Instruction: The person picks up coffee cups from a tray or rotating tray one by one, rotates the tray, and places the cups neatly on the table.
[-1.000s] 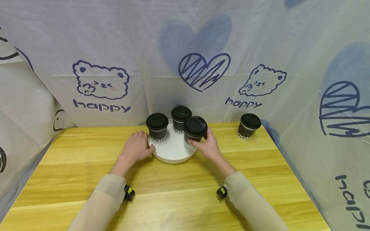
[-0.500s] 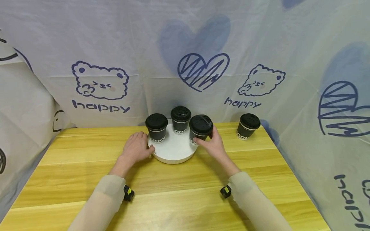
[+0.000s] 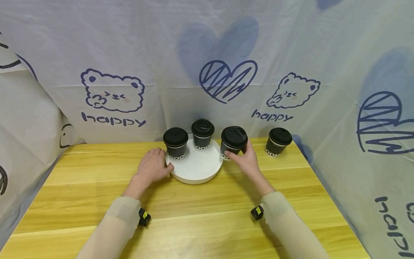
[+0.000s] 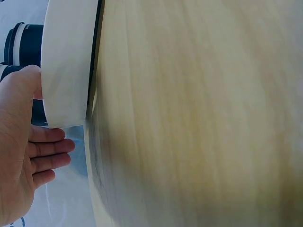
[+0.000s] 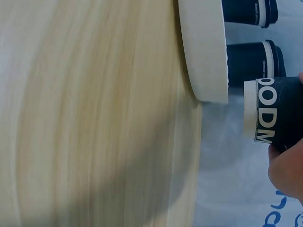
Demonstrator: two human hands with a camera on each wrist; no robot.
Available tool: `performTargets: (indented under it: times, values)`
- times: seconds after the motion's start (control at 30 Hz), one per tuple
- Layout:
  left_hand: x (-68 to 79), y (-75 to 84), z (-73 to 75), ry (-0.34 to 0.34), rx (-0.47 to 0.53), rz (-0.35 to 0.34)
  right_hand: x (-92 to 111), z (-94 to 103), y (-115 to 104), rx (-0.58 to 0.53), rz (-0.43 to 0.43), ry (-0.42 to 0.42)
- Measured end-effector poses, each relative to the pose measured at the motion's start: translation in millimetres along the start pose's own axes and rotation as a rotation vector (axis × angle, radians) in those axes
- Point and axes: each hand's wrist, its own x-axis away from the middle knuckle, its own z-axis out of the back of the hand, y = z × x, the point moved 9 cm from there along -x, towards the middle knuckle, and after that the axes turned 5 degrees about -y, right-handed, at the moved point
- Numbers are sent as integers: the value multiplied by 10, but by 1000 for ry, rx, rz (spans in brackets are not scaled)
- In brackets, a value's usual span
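My right hand (image 3: pixel 249 158) grips a black lidded paper coffee cup (image 3: pixel 232 141) between thumb and fingers. In the right wrist view the cup (image 5: pixel 280 111) hangs above table height, past the edge of the round white stand (image 5: pixel 203 52). Two more lidded cups, one on the left (image 3: pixel 176 144) and one at the back (image 3: pixel 202 135), stand upright on the white stand (image 3: pixel 195 167). At the stand's left edge lies my left hand (image 3: pixel 154 163). The left wrist view shows its thumb at the rim and the other fingers (image 4: pixel 52 149) fairly straight beside the side wall.
Another black lidded cup (image 3: pixel 277 142) stands at the table's back right, near the hanging cloth (image 3: pixel 181 46) behind. The wooden table (image 3: pixel 194 219) spreads in front of the stand. A small black device (image 3: pixel 257 212) sits at the right wrist, another (image 3: pixel 144 217) at the left.
My right hand has carried its cup from over the stand to the right, past the stand's right edge. The left hand and the other cups have stayed in place.
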Motion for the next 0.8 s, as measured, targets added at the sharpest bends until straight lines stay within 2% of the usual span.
performTargets:
  times: [0.5, 0.8]
  values:
    - [11, -9, -25, -13, 6, 10, -133, 324, 152, -6, -17, 84]
    - [18, -6, -4, -8, 15, 15, -157, 543, 245, 35, -59, 184]
